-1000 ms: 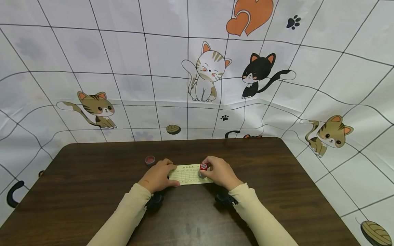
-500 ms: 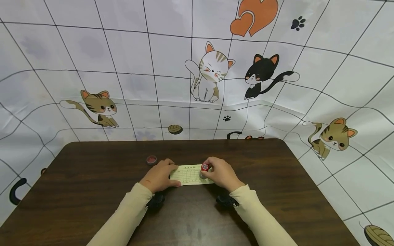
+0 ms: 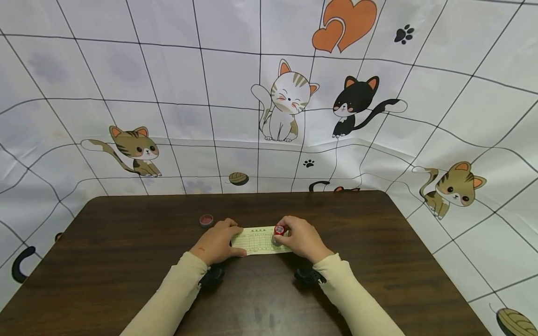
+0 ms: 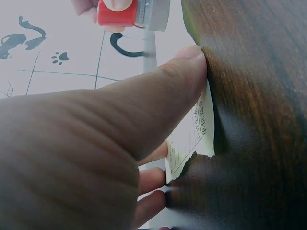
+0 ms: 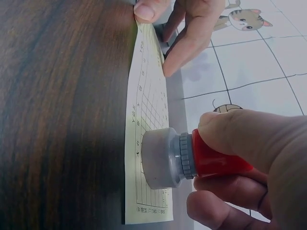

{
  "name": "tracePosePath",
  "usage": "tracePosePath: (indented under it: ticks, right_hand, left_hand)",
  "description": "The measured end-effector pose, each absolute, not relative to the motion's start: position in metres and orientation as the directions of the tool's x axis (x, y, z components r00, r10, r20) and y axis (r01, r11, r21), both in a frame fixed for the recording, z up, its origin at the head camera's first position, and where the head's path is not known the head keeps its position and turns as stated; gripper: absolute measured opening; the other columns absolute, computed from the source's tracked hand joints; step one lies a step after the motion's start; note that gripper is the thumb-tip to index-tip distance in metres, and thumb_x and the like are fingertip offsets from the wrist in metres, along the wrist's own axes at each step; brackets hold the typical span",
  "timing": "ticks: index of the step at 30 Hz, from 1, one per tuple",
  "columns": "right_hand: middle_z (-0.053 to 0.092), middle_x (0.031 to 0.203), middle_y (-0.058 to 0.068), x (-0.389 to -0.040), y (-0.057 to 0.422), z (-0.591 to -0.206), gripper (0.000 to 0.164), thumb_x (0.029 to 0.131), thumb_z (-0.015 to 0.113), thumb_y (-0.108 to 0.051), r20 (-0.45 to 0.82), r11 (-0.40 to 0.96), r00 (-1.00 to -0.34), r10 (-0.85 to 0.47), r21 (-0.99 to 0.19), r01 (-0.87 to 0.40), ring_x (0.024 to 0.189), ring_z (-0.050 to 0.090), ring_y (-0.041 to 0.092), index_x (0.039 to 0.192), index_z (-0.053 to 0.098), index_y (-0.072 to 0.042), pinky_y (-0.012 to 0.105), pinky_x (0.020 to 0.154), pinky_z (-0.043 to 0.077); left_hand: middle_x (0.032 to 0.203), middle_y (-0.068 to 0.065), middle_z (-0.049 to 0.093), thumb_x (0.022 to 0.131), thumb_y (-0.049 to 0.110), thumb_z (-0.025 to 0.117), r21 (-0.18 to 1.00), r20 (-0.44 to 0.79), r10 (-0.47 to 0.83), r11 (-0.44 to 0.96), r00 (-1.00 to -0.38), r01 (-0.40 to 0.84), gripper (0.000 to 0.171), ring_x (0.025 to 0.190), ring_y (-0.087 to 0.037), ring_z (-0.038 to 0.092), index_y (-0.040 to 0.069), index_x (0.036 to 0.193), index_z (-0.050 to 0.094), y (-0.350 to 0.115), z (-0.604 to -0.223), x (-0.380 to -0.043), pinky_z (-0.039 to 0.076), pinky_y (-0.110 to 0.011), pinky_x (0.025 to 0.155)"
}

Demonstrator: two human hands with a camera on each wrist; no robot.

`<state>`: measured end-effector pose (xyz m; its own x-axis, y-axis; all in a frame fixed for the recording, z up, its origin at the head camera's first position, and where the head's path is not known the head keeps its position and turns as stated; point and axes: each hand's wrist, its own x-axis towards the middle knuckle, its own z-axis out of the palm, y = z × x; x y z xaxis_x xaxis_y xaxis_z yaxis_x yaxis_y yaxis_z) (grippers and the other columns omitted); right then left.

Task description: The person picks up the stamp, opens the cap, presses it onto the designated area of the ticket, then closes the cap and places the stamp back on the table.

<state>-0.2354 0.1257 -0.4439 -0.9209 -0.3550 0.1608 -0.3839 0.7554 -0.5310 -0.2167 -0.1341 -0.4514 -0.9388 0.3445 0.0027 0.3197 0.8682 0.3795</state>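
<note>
A pale yellow printed form (image 3: pixel 256 242) lies on the dark wooden table. My right hand (image 3: pixel 303 238) grips the red handle of a round stamp (image 3: pixel 279 230) between thumb and fingers. In the right wrist view, the grey base of the stamp (image 5: pixel 160 158) stands face down over the form's printed grid, towards its right end. My left hand (image 3: pixel 215 243) spans the form's left end, thumb pressing the near edge and fingers at the far edge. Seen from the left wrist, the thumb (image 4: pixel 177 76) lies extended across the paper, whose torn end curls up a little.
Behind the left hand sits a small round tin of red ink paste (image 3: pixel 206 220), uncovered. The table (image 3: pixel 126 252) has its far edge close to a white wall sheet (image 3: pixel 189 116) printed with cats and grid lines. Dark wrist devices (image 3: pixel 308 275) sit under both wrists.
The head view has shifted slightly. Both hands, the stamp and the form keep their places relative to one another.
</note>
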Motion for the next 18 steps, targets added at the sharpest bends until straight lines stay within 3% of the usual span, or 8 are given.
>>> tracePosePath:
  ticks: [9, 15, 18]
  right_hand:
    - [0.066, 0.087, -0.009, -0.2329, 0.1246, -0.4441, 0.018, 0.089, 0.084, -0.028, 0.175, 0.776, -0.917, -0.358, -0.49, -0.396, 0.068, 0.053, 0.007, 0.099, 0.072, -0.019, 0.03, 0.061, 0.047]
    - [0.066, 0.085, -0.008, -0.2338, 0.1275, -0.4438, 0.017, 0.088, 0.084, -0.024, 0.162, 0.724, -0.919, -0.359, -0.573, -0.384, 0.066, 0.053, 0.007, 0.099, 0.072, -0.017, 0.028, 0.059, 0.046]
    - [0.066, 0.086, -0.008, -0.2343, 0.1268, -0.4446, 0.017, 0.088, 0.084, -0.025, 0.165, 0.734, -0.918, -0.36, -0.557, -0.388, 0.066, 0.053, 0.007, 0.099, 0.072, -0.018, 0.028, 0.06, 0.046]
  left_hand:
    - [0.138, -0.014, 0.058, 0.084, 0.045, 0.086, 0.376, 0.003, 0.347, 0.869, -0.938, 0.322, 0.07, 0.125, -0.033, 0.057, 0.006, 0.138, 0.066, -0.1344, -0.4532, -0.2171, 0.049, -0.05, 0.104]
    - [0.137, -0.015, 0.058, 0.084, 0.044, 0.086, 0.385, 0.005, 0.354, 0.863, -0.935, 0.328, 0.07, 0.124, -0.034, 0.058, 0.005, 0.138, 0.066, -0.1344, -0.4528, -0.217, 0.05, -0.05, 0.103]
    - [0.138, -0.015, 0.058, 0.084, 0.044, 0.086, 0.386, 0.005, 0.353, 0.863, -0.936, 0.327, 0.069, 0.125, -0.034, 0.057, 0.005, 0.138, 0.066, -0.1347, -0.4522, -0.2167, 0.049, -0.05, 0.103]
